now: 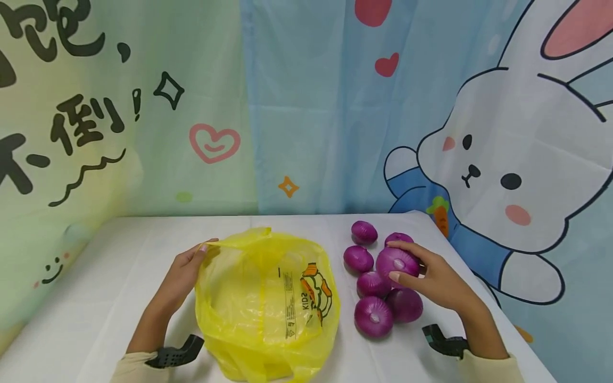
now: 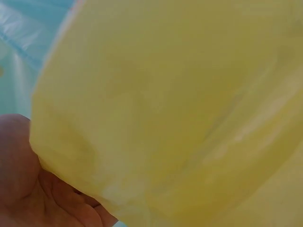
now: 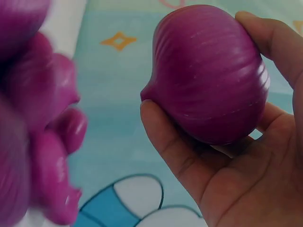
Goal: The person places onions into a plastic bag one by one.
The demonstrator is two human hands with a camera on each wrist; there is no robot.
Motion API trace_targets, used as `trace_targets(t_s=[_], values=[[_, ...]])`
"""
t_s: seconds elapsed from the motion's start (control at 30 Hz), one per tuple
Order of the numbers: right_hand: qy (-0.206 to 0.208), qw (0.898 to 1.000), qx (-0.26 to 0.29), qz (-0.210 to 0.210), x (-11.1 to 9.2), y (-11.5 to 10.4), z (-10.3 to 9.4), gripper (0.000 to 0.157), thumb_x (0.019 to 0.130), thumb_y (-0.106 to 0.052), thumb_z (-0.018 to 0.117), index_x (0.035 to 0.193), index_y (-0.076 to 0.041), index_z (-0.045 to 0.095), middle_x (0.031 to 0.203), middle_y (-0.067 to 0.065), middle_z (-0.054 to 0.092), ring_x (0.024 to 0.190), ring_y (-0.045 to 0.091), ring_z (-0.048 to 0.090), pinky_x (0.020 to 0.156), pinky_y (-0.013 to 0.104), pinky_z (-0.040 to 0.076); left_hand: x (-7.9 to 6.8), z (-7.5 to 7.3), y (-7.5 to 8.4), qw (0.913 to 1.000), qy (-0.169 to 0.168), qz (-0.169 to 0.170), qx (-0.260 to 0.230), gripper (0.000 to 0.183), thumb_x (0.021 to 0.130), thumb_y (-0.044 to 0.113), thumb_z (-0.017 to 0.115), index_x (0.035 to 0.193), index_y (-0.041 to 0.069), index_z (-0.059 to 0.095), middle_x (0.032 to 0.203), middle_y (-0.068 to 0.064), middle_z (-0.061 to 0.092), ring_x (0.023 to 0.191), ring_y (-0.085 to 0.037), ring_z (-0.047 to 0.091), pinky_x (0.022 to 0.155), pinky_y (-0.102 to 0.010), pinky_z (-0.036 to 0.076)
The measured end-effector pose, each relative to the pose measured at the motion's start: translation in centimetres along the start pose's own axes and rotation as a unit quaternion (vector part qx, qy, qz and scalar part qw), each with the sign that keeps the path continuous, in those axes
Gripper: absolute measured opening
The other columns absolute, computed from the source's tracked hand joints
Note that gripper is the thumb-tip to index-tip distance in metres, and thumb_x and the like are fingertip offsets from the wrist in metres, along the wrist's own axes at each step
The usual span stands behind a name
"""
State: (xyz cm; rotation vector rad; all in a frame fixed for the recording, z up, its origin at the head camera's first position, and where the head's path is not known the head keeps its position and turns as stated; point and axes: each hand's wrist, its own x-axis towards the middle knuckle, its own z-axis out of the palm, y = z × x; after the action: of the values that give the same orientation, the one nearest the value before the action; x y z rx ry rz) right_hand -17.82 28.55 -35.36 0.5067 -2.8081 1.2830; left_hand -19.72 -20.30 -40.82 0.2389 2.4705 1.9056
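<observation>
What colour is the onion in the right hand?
Purple; the onion shows best in the right wrist view.

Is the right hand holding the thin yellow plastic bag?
No, the right hand grips a round, glossy purple onion, while the left hand holds the edge of the yellow plastic bag.

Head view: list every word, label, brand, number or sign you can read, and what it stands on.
"KIDS": on the yellow bag, running vertically beside an orange-and-black picture.
"倒!": on the backdrop, at the left.
Other backdrop characters: cut off by the picture's edges, not fully readable.
Small black print on the bag: too small to read.
</observation>
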Motion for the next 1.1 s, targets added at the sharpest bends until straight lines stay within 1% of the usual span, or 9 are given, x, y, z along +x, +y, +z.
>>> trace_targets(t_s=[0.13, 0.23, 0.33, 0.47, 0.6, 0.77, 0.87, 1.0, 1.1], values=[[-0.002, 0.999, 0.019, -0.026, 1.5, -1.2, 0.9, 0.062, 0.085, -0.024, 0.078, 0.140, -0.017, 0.050, 0.137, 0.019, 0.047, 0.115, 0.043, 0.053, 0.072, 0.037, 0.057, 0.2, 0.3, -0.1, 0.9999, -0.002, 0.004, 0.009, 0.060, 0.106, 0.043, 0.034, 0.146, -0.001, 0.039, 0.150, -0.015, 0.038, 0.140, -0.031, 0.028, 0.110, -0.051, 0.026], [-0.011, 0.998, 0.039, -0.045, 2.5, -2.2, 1.6, 0.064, 0.084, -0.022, 0.078, 0.141, -0.017, 0.050, 0.139, 0.017, 0.046, 0.117, 0.043, 0.051, 0.072, 0.038, 0.057, 0.2, 0.4, -0.2, 0.9999, 0.001, 0.006, 0.014, 0.060, 0.106, 0.042, 0.034, 0.146, -0.002, 0.039, 0.150, -0.016, 0.038, 0.140, -0.032, 0.028, 0.110, -0.051, 0.026], [-0.012, 0.998, 0.053, -0.038, 3.1, -3.2, 2.3, 0.064, 0.084, -0.025, 0.078, 0.142, -0.023, 0.049, 0.142, 0.015, 0.044, 0.119, 0.042, 0.050, 0.075, 0.041, 0.056, 0.4, 0.6, 0.0, 0.9998, 0.004, 0.007, 0.018, 0.059, 0.106, 0.042, 0.035, 0.145, -0.001, 0.041, 0.149, -0.016, 0.039, 0.139, -0.032, 0.030, 0.109, -0.051, 0.026], [-0.006, 0.997, 0.067, -0.027, 3.5, -4.0, 3.7, 0.064, 0.084, -0.028, 0.079, 0.141, -0.030, 0.050, 0.139, 0.014, 0.047, 0.117, 0.041, 0.052, 0.076, 0.044, 0.056, 0.2, 0.7, 0.4, 0.9994, 0.013, 0.008, 0.031, 0.058, 0.106, 0.043, 0.035, 0.144, 0.001, 0.045, 0.147, -0.014, 0.043, 0.137, -0.031, 0.034, 0.109, -0.051, 0.027], [-0.006, 0.995, 0.085, -0.043, 3.7, -4.6, 5.3, 0.063, 0.084, -0.024, 0.079, 0.140, -0.028, 0.051, 0.137, 0.014, 0.049, 0.115, 0.040, 0.054, 0.077, 0.043, 0.055, -0.1, 0.8, 0.7, 0.9991, 0.014, 0.010, 0.038, 0.058, 0.106, 0.044, 0.035, 0.145, 0.003, 0.044, 0.148, -0.015, 0.042, 0.138, -0.032, 0.032, 0.109, -0.053, 0.026], [-0.010, 0.991, 0.119, -0.060, 4.1, -5.6, 6.6, 0.061, 0.084, -0.018, 0.078, 0.139, -0.024, 0.053, 0.135, 0.012, 0.051, 0.114, 0.037, 0.057, 0.081, 0.042, 0.054, -0.2, 1.3, 0.8, 0.9993, 0.006, 0.009, 0.036, 0.058, 0.106, 0.044, 0.034, 0.146, 0.003, 0.042, 0.149, -0.016, 0.040, 0.139, -0.033, 0.030, 0.109, -0.053, 0.026], [-0.005, 0.988, 0.137, -0.072, 4.6, -6.6, 7.4, 0.061, 0.085, -0.017, 0.077, 0.140, -0.023, 0.052, 0.134, 0.010, 0.052, 0.114, 0.034, 0.058, 0.083, 0.040, 0.054, -0.3, 1.3, 0.8, 0.9992, 0.009, 0.005, 0.038, 0.058, 0.106, 0.044, 0.034, 0.146, 0.002, 0.043, 0.148, -0.016, 0.041, 0.137, -0.033, 0.033, 0.108, -0.053, 0.028], [0.007, 0.983, 0.154, -0.098, 5.5, -8.1, 8.8, 0.062, 0.085, -0.018, 0.077, 0.141, -0.025, 0.051, 0.137, 0.006, 0.050, 0.115, 0.032, 0.057, 0.084, 0.037, 0.053, -0.2, 1.3, 0.8, 0.9990, 0.010, 0.004, 0.043, 0.057, 0.106, 0.043, 0.033, 0.145, 0.002, 0.044, 0.146, -0.016, 0.043, 0.134, -0.033, 0.038, 0.105, -0.052, 0.033], [-0.010, 0.978, 0.167, -0.121, 6.2, -8.9, 10.0, 0.062, 0.086, -0.018, 0.077, 0.141, -0.026, 0.050, 0.139, 0.004, 0.049, 0.113, 0.030, 0.057, 0.083, 0.037, 0.054, 0.0, 1.4, 0.8, 0.9989, 0.007, 0.008, 0.045, 0.057, 0.106, 0.043, 0.034, 0.143, 0.001, 0.045, 0.144, -0.016, 0.046, 0.131, -0.032, 0.043, 0.104, -0.050, 0.036]])
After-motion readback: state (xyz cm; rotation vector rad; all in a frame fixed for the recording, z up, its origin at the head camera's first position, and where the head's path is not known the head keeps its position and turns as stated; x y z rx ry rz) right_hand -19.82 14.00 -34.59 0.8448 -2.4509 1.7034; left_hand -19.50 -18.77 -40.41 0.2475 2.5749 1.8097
